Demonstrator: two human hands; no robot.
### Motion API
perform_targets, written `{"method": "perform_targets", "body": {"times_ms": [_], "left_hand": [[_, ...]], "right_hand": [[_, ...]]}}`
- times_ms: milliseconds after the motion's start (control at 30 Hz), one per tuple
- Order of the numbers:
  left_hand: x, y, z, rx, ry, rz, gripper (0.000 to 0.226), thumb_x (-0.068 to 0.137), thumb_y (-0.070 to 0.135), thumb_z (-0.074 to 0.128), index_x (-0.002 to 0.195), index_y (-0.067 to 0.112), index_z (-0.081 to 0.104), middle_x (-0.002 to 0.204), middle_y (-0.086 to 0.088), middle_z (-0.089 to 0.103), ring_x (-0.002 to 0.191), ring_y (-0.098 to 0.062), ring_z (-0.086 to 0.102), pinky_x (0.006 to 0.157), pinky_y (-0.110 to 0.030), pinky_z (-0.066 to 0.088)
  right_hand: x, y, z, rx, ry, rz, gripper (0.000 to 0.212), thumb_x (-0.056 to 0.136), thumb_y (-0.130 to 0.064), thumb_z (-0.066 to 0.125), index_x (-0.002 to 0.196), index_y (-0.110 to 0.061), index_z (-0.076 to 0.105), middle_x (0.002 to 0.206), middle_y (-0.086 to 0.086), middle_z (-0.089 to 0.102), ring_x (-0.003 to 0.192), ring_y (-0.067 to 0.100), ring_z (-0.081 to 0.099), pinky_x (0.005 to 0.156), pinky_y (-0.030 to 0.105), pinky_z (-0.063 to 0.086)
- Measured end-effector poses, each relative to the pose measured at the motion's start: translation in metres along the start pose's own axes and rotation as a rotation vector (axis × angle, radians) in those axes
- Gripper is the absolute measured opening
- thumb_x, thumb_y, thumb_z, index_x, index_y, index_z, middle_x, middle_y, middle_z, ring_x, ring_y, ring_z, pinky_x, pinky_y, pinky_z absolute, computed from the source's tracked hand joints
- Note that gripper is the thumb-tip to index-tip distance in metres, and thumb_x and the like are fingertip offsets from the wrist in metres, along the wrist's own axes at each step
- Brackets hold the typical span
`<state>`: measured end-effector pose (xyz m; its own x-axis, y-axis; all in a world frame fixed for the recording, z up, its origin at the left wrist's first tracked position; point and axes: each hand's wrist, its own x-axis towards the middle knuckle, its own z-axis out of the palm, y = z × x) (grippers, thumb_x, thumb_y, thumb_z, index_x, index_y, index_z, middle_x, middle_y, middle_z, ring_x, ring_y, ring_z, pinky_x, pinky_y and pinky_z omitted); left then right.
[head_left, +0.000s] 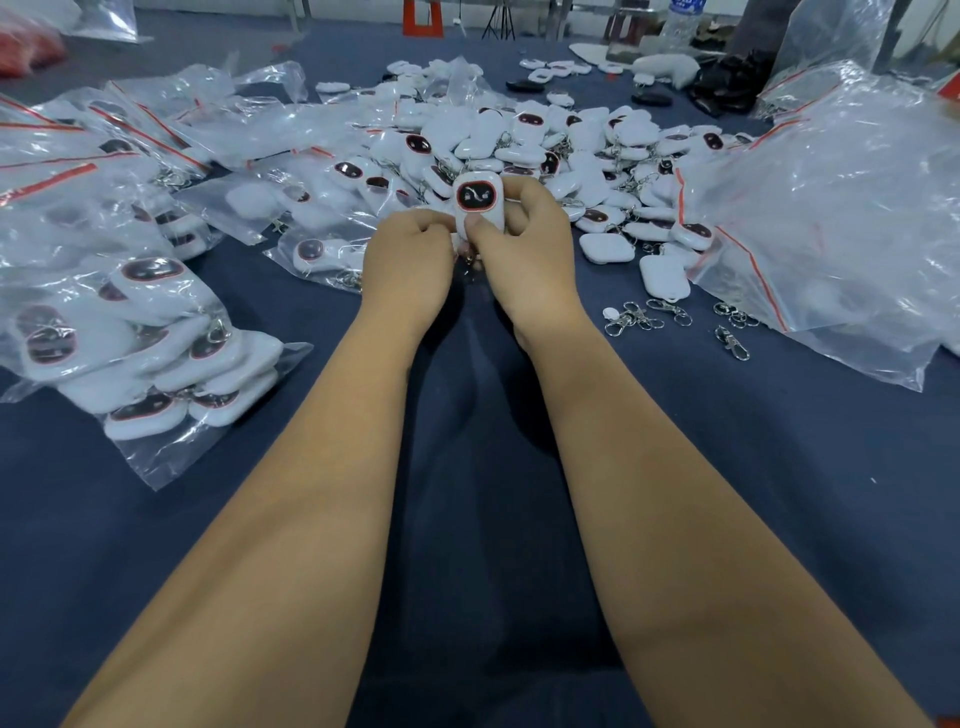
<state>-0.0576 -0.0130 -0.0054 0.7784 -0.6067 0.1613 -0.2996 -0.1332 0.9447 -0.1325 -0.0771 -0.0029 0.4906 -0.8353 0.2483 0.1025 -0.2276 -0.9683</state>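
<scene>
Seemingly midway: left hand (410, 265) and right hand (530, 249) both pinch one white keychain toy (477, 197); filled bags (130, 332) lie left of them, while a loose pile (545, 150) beyond awaits.

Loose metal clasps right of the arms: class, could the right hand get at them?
Probably, once freed: the right hand grips the white fob, but the clasps lie uncovered beside its wrist.

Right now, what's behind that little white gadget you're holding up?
A heap of the same white gadgets lies behind the held gadget. The left hand and right hand hide its lower end.
</scene>
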Motion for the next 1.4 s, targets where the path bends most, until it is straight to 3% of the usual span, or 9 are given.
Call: {"method": "perform_targets", "body": {"times_ms": [67, 167, 300, 433, 633, 767, 867, 1000, 1400], "left_hand": [[0.002, -0.003, -0.001, -0.011, -0.041, -0.003, 0.029, 0.075, 0.000, 0.042, 0.071, 0.015, 0.065, 0.063, 0.001, 0.055, 0.069, -0.020, 0.048, 0.067, -0.030, 0.038], [0.003, -0.005, -0.001, -0.005, -0.042, 0.020, 0.028, 0.068, 0.002, 0.041, 0.082, -0.002, 0.066, 0.068, -0.008, 0.054, 0.070, -0.021, 0.046, 0.066, -0.036, 0.037], [0.002, -0.001, -0.002, -0.037, 0.045, 0.066, 0.037, 0.074, 0.000, 0.050, 0.094, 0.017, 0.076, 0.070, 0.010, 0.065, 0.059, -0.005, 0.056, 0.057, -0.022, 0.049], [0.004, 0.000, -0.003, -0.067, 0.097, 0.050, 0.045, 0.077, -0.004, 0.050, 0.110, 0.018, 0.074, 0.093, 0.003, 0.072, 0.067, -0.001, 0.059, 0.056, -0.015, 0.046], [0.000, 0.003, -0.002, -0.143, 0.040, 0.010, 0.036, 0.082, 0.004, 0.049, 0.095, 0.022, 0.078, 0.084, -0.001, 0.073, 0.073, -0.016, 0.063, 0.072, -0.034, 0.056], [0.001, 0.003, -0.001, -0.113, 0.026, -0.009, 0.023, 0.080, 0.007, 0.050, 0.085, 0.002, 0.072, 0.069, -0.006, 0.057, 0.065, -0.016, 0.051, 0.067, -0.033, 0.049], [0.001, 0.002, -0.001, -0.151, 0.020, -0.036, 0.018, 0.079, 0.007, 0.050, 0.080, -0.005, 0.064, 0.064, -0.006, 0.050, 0.067, -0.019, 0.046, 0.068, -0.042, 0.051], [-0.001, 0.005, -0.001, -0.228, 0.006, -0.068, 0.010, 0.083, 0.009, 0.056, 0.074, 0.009, 0.060, 0.066, -0.010, 0.045, 0.066, -0.021, 0.041, 0.066, -0.036, 0.041], [-0.002, 0.005, -0.002, -0.217, -0.021, -0.028, 0.021, 0.088, 0.019, 0.061, 0.067, 0.015, 0.059, 0.058, 0.002, 0.047, 0.054, -0.016, 0.041, 0.050, -0.023, 0.037]], "right_hand": [[-0.001, -0.002, 0.001, 0.025, -0.030, -0.029, 0.015, 0.090, -0.006, 0.065, 0.101, -0.017, 0.060, 0.085, 0.000, 0.073, 0.076, 0.009, 0.066, 0.073, 0.027, 0.055], [-0.002, -0.001, 0.004, -0.049, -0.045, -0.048, 0.011, 0.091, -0.012, 0.066, 0.101, -0.016, 0.061, 0.088, 0.002, 0.072, 0.075, 0.009, 0.064, 0.073, 0.026, 0.053], [-0.003, 0.005, 0.004, -0.220, -0.078, -0.034, 0.012, 0.091, -0.012, 0.060, 0.097, -0.023, 0.059, 0.092, 0.001, 0.070, 0.084, 0.017, 0.066, 0.078, 0.035, 0.056], [-0.002, 0.006, 0.005, -0.222, -0.107, -0.011, 0.017, 0.089, -0.009, 0.059, 0.101, -0.021, 0.059, 0.099, 0.004, 0.071, 0.091, 0.021, 0.067, 0.085, 0.044, 0.055], [0.000, 0.005, 0.002, -0.114, -0.065, 0.026, 0.023, 0.087, -0.006, 0.062, 0.091, -0.028, 0.056, 0.099, 0.008, 0.071, 0.094, 0.025, 0.068, 0.087, 0.048, 0.055], [0.002, 0.005, 0.001, -0.037, -0.061, 0.075, 0.023, 0.087, -0.002, 0.061, 0.096, -0.023, 0.058, 0.103, 0.013, 0.071, 0.097, 0.031, 0.067, 0.086, 0.045, 0.055], [0.003, 0.006, 0.000, -0.036, -0.062, 0.080, 0.023, 0.087, 0.000, 0.061, 0.098, -0.020, 0.059, 0.101, 0.013, 0.071, 0.095, 0.030, 0.068, 0.081, 0.040, 0.055], [0.001, 0.006, 0.000, -0.028, -0.074, 0.072, 0.022, 0.089, 0.000, 0.061, 0.098, -0.020, 0.060, 0.098, 0.011, 0.073, 0.091, 0.025, 0.069, 0.077, 0.036, 0.057], [0.001, -0.002, 0.000, 0.060, -0.089, 0.144, 0.024, 0.087, -0.002, 0.052, 0.099, -0.017, 0.065, 0.082, 0.000, 0.067, 0.068, 0.010, 0.062, 0.054, 0.020, 0.049]]}}
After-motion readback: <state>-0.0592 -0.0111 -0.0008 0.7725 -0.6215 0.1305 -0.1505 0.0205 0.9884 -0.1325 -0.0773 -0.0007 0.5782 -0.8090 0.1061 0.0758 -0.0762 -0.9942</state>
